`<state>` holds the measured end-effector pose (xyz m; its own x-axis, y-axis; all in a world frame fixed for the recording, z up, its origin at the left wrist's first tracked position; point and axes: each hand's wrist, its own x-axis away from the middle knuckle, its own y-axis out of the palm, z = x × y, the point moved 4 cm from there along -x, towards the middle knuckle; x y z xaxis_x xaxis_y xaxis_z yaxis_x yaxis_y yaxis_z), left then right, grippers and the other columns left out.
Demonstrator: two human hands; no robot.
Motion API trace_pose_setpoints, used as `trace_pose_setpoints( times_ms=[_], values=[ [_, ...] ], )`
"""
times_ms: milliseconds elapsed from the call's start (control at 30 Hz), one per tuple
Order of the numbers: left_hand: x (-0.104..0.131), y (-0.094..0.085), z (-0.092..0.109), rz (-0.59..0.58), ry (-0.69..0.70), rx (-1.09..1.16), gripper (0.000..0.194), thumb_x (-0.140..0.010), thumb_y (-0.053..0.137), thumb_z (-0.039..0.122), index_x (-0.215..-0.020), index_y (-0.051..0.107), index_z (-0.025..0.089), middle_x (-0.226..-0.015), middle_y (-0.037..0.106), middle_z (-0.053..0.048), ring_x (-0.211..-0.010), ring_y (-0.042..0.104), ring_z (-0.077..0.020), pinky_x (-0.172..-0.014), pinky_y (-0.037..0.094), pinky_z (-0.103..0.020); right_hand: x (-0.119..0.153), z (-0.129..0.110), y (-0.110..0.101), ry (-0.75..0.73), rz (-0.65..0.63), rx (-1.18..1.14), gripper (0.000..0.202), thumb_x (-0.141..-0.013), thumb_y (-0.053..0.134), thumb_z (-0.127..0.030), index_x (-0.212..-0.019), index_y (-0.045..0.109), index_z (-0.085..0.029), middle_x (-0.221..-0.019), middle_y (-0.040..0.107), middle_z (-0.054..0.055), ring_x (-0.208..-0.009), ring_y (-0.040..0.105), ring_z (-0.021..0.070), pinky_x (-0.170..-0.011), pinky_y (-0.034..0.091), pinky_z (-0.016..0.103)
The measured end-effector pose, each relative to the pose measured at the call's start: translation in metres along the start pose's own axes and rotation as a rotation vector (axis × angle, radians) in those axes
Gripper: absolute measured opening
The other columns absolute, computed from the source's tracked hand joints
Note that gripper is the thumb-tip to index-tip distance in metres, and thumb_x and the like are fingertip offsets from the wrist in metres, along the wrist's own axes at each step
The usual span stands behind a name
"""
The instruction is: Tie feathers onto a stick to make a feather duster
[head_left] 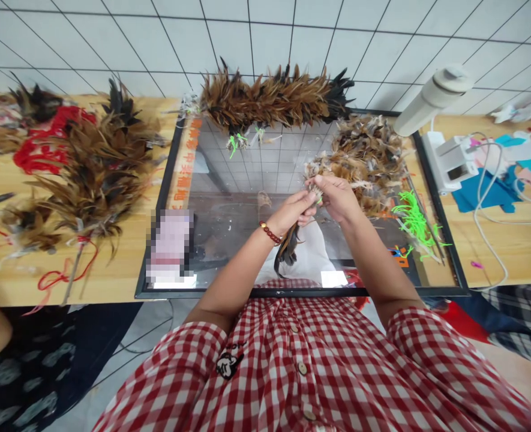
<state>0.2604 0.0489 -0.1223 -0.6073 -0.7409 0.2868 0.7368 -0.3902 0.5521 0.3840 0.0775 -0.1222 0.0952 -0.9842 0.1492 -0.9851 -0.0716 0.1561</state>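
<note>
My left hand (291, 213), with a beaded bracelet at the wrist, is closed around a small bunch of dark feathers (287, 252). Their tips hang down toward me and the pale quill ends point up. At those quill ends my right hand (337, 195) is closed in a pinch, its fingertips touching the bunch; whether it grips the quills or a tie is too small to tell. Just beyond my right hand lies a pile of loose brown feathers (373, 144). Bright green ties (413, 221) lie to its right.
A long feather duster (269, 99) lies along the back of the glass panel (238, 240). A blurred phone-like object (170, 246) is at left, beside more feather bundles (98, 162) and red cord (44, 147). A white bottle (431, 99) and charger (447, 162) stand right. People sit either side.
</note>
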Motion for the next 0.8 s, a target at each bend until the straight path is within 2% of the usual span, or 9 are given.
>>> trace_pose_setpoints(
  times_ms=[67, 133, 267, 467, 667, 800],
  values=[
    [0.001, 0.001, 0.001, 0.033, -0.014, -0.002, 0.029, -0.1, 0.054, 0.041, -0.085, 0.05, 0.017, -0.056, 0.039, 0.008, -0.038, 0.024, -0.0008, -0.04, 0.02, -0.013, 0.0, 0.002, 0.0, 0.037, 0.0, -0.035, 0.055, -0.056, 0.089, -0.066, -0.067, 0.07, -0.016, -0.055, 0.058, -0.001, -0.042, 0.042, 0.0055, -0.039, 0.022, 0.02],
    [0.002, 0.0, 0.002, 0.076, -0.035, -0.026, 0.03, -0.102, 0.049, 0.039, -0.082, 0.05, 0.017, -0.054, 0.036, 0.009, -0.037, 0.022, -0.0007, -0.039, 0.017, -0.012, 0.0, 0.004, 0.001, 0.048, -0.008, -0.063, 0.055, -0.054, 0.091, -0.065, -0.068, 0.069, -0.016, -0.054, 0.058, -0.002, -0.042, 0.043, 0.0055, -0.039, 0.018, 0.019],
    [0.001, -0.002, 0.001, 0.085, -0.068, -0.051, 0.033, -0.1, 0.055, 0.04, -0.078, 0.05, 0.016, -0.053, 0.036, 0.009, -0.037, 0.022, -0.0002, -0.039, 0.017, -0.011, 0.0, 0.005, 0.001, 0.044, -0.033, -0.117, 0.057, -0.057, 0.088, -0.068, -0.083, 0.073, -0.019, -0.049, 0.047, -0.007, -0.04, 0.038, 0.0051, -0.039, 0.018, 0.019],
    [0.002, 0.0, 0.002, 0.069, -0.06, 0.002, 0.027, -0.095, 0.065, 0.035, -0.082, 0.049, 0.017, -0.055, 0.038, 0.009, -0.037, 0.025, 0.0004, -0.039, 0.018, -0.01, 0.0, 0.003, 0.001, 0.047, -0.042, -0.096, 0.053, -0.054, 0.092, -0.058, -0.071, 0.064, -0.017, -0.053, 0.051, -0.006, -0.04, 0.03, 0.0019, -0.039, 0.013, 0.019],
    [-0.001, -0.008, 0.008, 0.188, -0.02, 0.002, 0.027, -0.101, 0.053, 0.028, -0.077, 0.05, 0.016, -0.054, 0.038, 0.009, -0.037, 0.025, -0.0001, -0.039, 0.019, -0.011, 0.002, -0.016, -0.007, -0.122, -0.097, -0.163, 0.053, -0.069, 0.082, -0.067, -0.092, 0.064, -0.023, -0.061, 0.033, -0.007, -0.047, 0.028, 0.0057, -0.044, 0.025, 0.021],
    [-0.005, -0.016, 0.005, 0.275, 0.009, -0.017, 0.029, -0.103, 0.047, 0.024, -0.075, 0.048, 0.016, -0.054, 0.037, 0.009, -0.038, 0.025, -0.0011, -0.04, 0.018, -0.013, 0.009, -0.028, -0.014, -0.256, -0.062, 0.021, 0.046, -0.081, 0.071, -0.068, -0.094, 0.062, -0.025, -0.061, 0.03, -0.006, -0.049, 0.026, 0.0084, -0.046, 0.028, 0.024]
  ],
)
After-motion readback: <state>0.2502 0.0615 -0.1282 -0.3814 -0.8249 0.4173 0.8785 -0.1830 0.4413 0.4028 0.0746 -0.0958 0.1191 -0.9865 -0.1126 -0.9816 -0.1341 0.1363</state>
